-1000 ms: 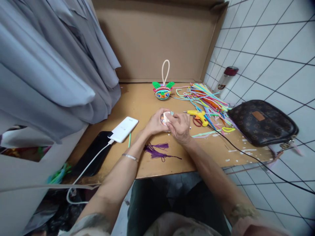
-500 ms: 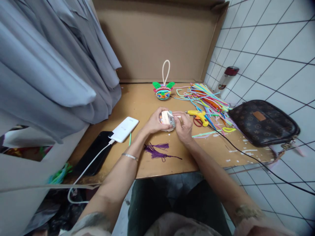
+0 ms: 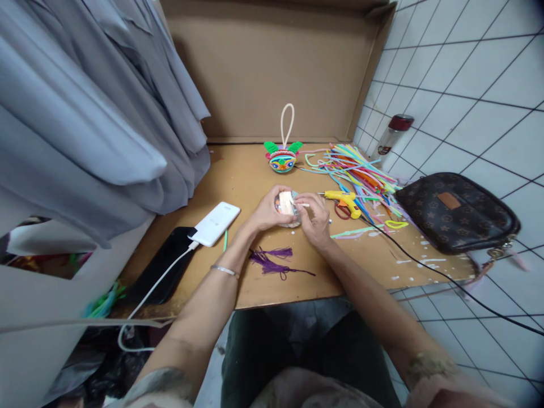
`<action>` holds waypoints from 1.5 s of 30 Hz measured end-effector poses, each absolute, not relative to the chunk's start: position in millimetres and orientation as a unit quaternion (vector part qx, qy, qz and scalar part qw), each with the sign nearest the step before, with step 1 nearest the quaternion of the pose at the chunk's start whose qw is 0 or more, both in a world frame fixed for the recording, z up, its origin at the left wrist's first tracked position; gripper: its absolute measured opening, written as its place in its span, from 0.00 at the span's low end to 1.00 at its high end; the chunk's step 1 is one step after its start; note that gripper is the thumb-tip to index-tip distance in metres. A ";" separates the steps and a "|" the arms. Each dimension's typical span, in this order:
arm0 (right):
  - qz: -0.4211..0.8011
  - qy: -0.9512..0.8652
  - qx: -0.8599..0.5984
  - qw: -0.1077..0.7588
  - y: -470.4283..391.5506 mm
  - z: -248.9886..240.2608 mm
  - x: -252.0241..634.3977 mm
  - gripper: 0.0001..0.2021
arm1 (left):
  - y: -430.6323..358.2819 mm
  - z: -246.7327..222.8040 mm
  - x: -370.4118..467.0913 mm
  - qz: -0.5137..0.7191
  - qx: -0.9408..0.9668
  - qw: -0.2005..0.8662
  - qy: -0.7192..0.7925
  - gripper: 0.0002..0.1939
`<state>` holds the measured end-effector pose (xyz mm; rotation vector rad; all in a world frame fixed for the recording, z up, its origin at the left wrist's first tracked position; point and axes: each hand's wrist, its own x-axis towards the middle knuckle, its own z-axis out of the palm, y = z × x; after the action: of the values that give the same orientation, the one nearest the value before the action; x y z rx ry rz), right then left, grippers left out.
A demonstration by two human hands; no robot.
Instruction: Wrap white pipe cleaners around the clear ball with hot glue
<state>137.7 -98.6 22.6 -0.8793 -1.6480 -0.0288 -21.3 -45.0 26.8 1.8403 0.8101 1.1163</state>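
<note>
My left hand (image 3: pixel 268 209) is wrapped round the left side of a small round piece (image 3: pixel 286 204) with pale strips across its top. At its right side, my right hand (image 3: pixel 315 215) pinches a thin whitish strip (image 3: pixel 302 204) against the piece. A yellow glue gun (image 3: pixel 343 198) lies just right of my right hand, over orange-handled scissors (image 3: pixel 342 211). Purple tassels (image 3: pixel 272 263) rest on the table below my hands. Behind them sits a colourful animal-face ornament (image 3: pixel 283 161) with green ears and a cream loop.
Pipe cleaners (image 3: pixel 361 170) spread at the back right, near a brown handbag (image 3: pixel 457 212) and a red-capped bottle (image 3: pixel 393 136). A white power bank (image 3: pixel 216 223) and black phone (image 3: pixel 166 269) lie left. Grey cloth (image 3: pixel 106 107) hangs at the left.
My right fingers have shifted slightly left and over the edge of the round piece, bringing the whitish strip with them. My left hand has stayed in place.
</note>
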 end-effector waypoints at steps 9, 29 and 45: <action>-0.018 -0.727 -0.368 0.580 -98.1 20.9 139.2 0.06 | -43.8 26.0 -20.8 0.454 0.724 0.406 0.325 0.37; -0.031 -0.718 -0.365 0.593 -100.2 22.0 140.7 0.07 | -43.8 27.9 -20.1 0.417 0.749 0.396 0.327 0.34; -0.027 -0.704 -0.376 0.602 -98.0 23.3 143.2 0.08 | -54.5 32.7 -15.5 0.456 0.761 0.356 0.293 0.35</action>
<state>143.2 -98.0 23.3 -0.8708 -1.6317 -0.0624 -15.5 -54.5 32.7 1.9654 0.7561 1.1775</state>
